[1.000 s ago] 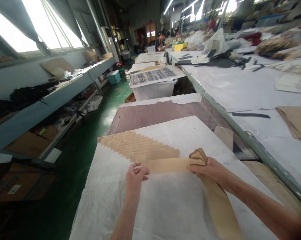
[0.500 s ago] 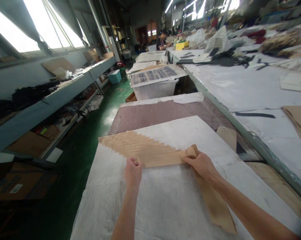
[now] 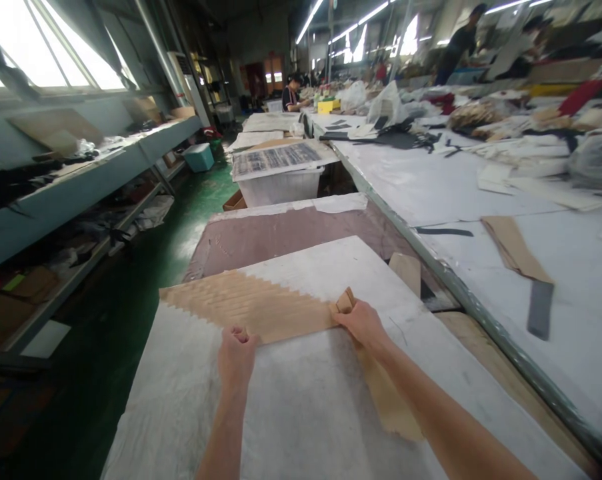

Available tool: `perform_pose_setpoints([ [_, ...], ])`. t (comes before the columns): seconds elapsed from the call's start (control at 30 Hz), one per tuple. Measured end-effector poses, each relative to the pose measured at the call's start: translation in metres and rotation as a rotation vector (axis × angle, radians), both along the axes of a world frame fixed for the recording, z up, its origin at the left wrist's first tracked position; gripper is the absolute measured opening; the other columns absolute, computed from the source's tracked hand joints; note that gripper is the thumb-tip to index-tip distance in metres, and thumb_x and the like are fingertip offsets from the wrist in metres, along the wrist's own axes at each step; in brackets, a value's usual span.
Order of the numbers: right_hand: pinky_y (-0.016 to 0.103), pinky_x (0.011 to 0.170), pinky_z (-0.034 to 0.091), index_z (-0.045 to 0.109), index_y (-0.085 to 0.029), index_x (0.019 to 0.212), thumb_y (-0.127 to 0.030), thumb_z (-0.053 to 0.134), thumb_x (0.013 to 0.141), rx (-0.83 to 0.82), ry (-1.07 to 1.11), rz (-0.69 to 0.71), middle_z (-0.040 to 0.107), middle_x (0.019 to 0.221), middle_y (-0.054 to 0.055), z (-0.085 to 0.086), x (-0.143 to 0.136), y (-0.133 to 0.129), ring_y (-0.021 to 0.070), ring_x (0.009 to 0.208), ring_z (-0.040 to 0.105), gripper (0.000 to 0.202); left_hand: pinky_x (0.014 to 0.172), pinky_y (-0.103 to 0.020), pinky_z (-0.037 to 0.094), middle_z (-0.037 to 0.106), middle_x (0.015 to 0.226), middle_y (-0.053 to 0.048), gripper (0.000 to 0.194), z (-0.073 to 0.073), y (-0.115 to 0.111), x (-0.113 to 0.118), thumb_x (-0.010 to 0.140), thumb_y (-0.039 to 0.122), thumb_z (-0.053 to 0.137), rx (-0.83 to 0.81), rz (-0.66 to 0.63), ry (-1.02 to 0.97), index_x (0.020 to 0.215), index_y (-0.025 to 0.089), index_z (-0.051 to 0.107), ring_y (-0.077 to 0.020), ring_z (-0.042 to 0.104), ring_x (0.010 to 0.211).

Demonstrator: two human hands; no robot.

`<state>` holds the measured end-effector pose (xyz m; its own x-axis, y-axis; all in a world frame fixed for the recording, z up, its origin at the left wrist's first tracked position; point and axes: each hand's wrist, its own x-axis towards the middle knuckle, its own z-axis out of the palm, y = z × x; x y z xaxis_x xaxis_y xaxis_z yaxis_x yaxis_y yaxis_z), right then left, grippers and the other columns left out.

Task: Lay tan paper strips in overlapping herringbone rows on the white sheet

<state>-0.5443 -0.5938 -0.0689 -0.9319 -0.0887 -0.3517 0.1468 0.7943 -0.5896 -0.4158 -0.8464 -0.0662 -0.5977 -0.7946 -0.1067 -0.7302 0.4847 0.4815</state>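
1. Pinches the left end of a tan strip (image 3: 293,325) with the curled fingers of the left hand (image 3: 237,360).
2. Grips the same strip farther right between thumb and fingers of the right hand (image 3: 361,325), with a folded bunch poking up above the grasp and a loose tail trailing beneath the forearm (uneven at its tip).
3. Holds the strip stretched between both hands, along the near side of a row of overlapping tan strips (image 3: 225,293) (stepped like stairs at the ends), over a white sheet (image 3: 291,413) on the mauve-brown worktop (image 3: 275,233).
4. Has to the right, on a pale worktop (image 3: 421,193), a folded tan piece (image 3: 518,247) touching a dark grey piece (image 3: 539,310), plus a black strip (image 3: 443,232) near the edge.
5. Shows ahead a white tub (image 3: 283,189) beneath a dark-streaked sheet (image 3: 281,158) (too blurred to read as writing or pattern).
6. Includes, farther off, a yellow box (image 3: 328,105) too small for reading any label, near a person in a dark top (image 3: 291,97).
7. Shows at left, on a lower shelf, a yellow-green patch (image 3: 13,283) (label-like, illegible).
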Motion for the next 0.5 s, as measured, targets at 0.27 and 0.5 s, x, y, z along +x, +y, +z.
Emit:
perform_pose_setpoints([
  [0.27, 0.026, 0.055, 0.038, 0.066, -0.012, 0.093, -0.031, 0.062, 0.068, 0.044, -0.017, 0.028, 0.071, 0.084, 0.014, 0.002, 0.001, -0.002, 0.0239, 0.077, 0.066, 0.033, 0.065, -0.028, 0.043, 0.069, 0.079, -0.002, 0.035, 0.002, -0.001, 0.001, 0.071, 0.037, 0.059, 0.007, -0.037, -0.038, 0.100, 0.021, 0.047, -0.0205, 0.066, 0.074],
  [0.5, 0.027, 0.059, 0.041, 0.064, -0.011, 0.097, -0.028, 0.061, 0.066, 0.115, -0.022, 0.097, 0.071, 0.091, 0.016, 0.006, -0.004, -0.006, 0.0257, 0.081, 0.066, 0.035, 0.067, -0.032, 0.042, 0.068, 0.084, -0.008, 0.032, 0.018, 0.007, -0.003, 0.075, 0.035, 0.058, -0.059, -0.095, -0.145, 0.102, 0.020, 0.050, -0.0265, 0.064, 0.082],
])
